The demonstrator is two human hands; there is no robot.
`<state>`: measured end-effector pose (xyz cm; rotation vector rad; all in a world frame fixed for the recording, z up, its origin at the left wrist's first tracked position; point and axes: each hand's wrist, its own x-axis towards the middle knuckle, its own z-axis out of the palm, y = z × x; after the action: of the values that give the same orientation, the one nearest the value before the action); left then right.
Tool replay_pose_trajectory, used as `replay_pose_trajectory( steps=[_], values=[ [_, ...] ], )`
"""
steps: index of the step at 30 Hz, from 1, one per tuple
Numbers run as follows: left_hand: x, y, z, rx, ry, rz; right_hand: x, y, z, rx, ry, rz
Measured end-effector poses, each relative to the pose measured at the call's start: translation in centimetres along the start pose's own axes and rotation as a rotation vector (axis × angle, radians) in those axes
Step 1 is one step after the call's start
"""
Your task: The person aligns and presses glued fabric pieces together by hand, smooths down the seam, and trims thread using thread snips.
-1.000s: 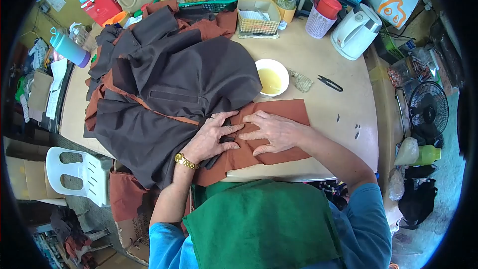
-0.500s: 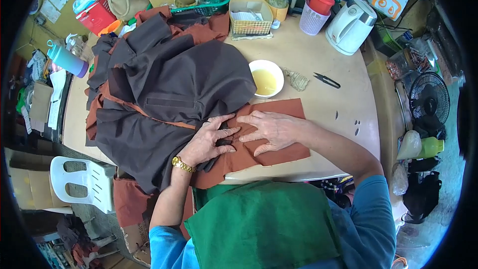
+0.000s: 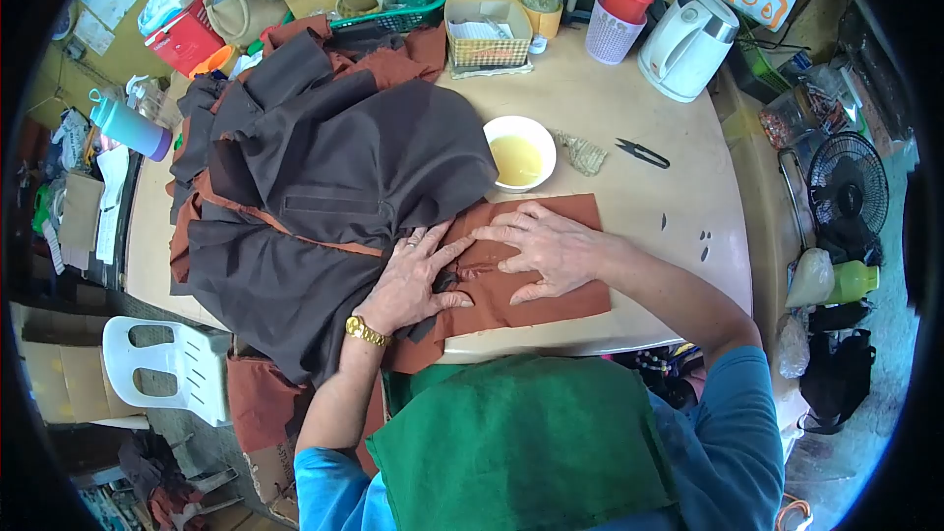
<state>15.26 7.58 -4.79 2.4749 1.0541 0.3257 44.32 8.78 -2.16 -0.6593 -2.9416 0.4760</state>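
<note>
My left hand (image 3: 411, 280), with a gold watch at the wrist, lies with fingers spread where the dark grey garment (image 3: 334, 152) meets a rust-brown cloth panel (image 3: 565, 307). Its fingers press on the fabric. My right hand (image 3: 556, 251) rests on the same panel, fingers spread and tips pointing left toward the left hand. A small dark patch of cloth shows between the two hands. The large garment, with rust-coloured lining along its folds, is heaped to the left. What lies under my palms is hidden.
Beyond the panel stands a white bowl (image 3: 518, 155) of yellowish liquid, beside a crumpled cloth scrap (image 3: 582, 152) and black thread snips (image 3: 642, 152). A white kettle (image 3: 686, 44), a lilac cup (image 3: 615, 34) and a basket (image 3: 489, 34) line the back. A white plastic chair (image 3: 167, 369) is at left.
My right hand has shifted slightly right on the panel. My left fingers have spread wider, and the gap between the two hands has grown a little. The view has tilted slightly.
</note>
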Motion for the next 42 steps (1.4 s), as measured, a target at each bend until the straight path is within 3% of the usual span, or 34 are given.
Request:
replay_pose_trajectory(
  steps=[5,10,17,21,23,25,27,28,30,34,37,42],
  values=[
    [0.7,-1.1,-0.5,0.103,-0.175,0.018,0.3,0.1,-0.1,-0.015,-0.034,-0.013],
    [0.7,-1.3,-0.4,0.092,-0.160,0.024,1.1,-0.4,1.5,-0.051,0.150,-0.053],
    [0.7,-1.0,-0.9,0.036,-0.150,0.048,-1.9,0.7,-0.7,-0.061,0.067,-0.002],
    [0.6,-1.1,-0.7,0.074,-0.147,0.051,-2.6,2.0,-2.8,-0.082,0.273,0.238],
    [0.7,-1.2,-0.7,0.047,-0.127,0.068,-1.7,3.5,-3.4,-0.246,0.416,0.392],
    [0.7,-1.2,-0.8,0.059,-0.132,0.072,-0.5,4.4,-4.0,-0.218,0.343,0.451],
    [0.6,-1.2,-0.7,0.069,-0.138,0.071,0.5,4.7,-4.6,-0.228,0.086,0.582],
    [0.5,-1.3,-0.5,0.075,-0.131,0.070,0.4,4.7,-4.8,-0.233,0.088,0.583],
    [0.7,-1.5,-0.5,0.078,-0.117,0.064,0.2,4.9,-5.4,-0.192,0.295,0.495],
    [0.5,-1.5,-0.4,0.044,-0.113,0.072,-1.6,3.6,-6.4,-0.215,0.321,0.456],
    [0.6,-1.7,-0.2,0.060,-0.143,0.050,-3.0,2.8,-6.2,-0.228,0.212,0.444],
    [0.6,-1.6,-0.4,0.039,-0.134,0.074,-6.2,2.5,-5.4,-0.253,0.273,0.293]
  ],
)
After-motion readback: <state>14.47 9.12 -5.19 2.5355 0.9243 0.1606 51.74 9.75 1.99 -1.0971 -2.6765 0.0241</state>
